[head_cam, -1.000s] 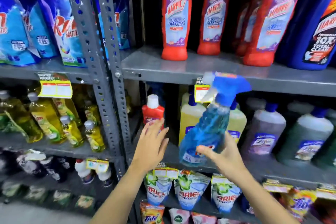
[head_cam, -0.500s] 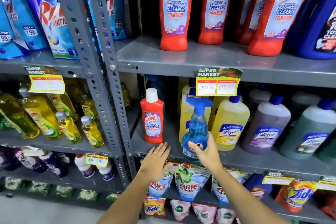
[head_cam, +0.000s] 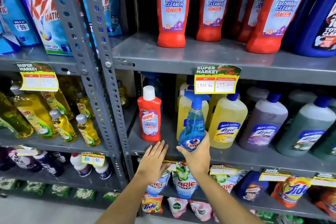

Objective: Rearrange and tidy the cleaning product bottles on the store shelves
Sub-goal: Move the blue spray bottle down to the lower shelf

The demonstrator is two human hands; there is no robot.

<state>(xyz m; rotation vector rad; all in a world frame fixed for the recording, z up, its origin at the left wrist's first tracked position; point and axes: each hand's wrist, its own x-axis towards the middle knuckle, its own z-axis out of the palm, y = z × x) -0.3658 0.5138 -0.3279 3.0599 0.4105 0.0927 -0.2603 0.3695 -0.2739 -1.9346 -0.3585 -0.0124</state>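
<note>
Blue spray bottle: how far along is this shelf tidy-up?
Done: the small red Harpic bottle stands upright at the shelf's left end. In hand: the right hand holds the blue spray bottle by its base, upright, in front of the yellow Lizol bottles; the left hand is open, empty. Left: releasing the spray bottle on the middle shelf.

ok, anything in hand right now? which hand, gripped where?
The right hand holds the blue spray bottle around its lower body, at the label, upright at the shelf's front edge. The left hand is open and holds nothing.
</note>
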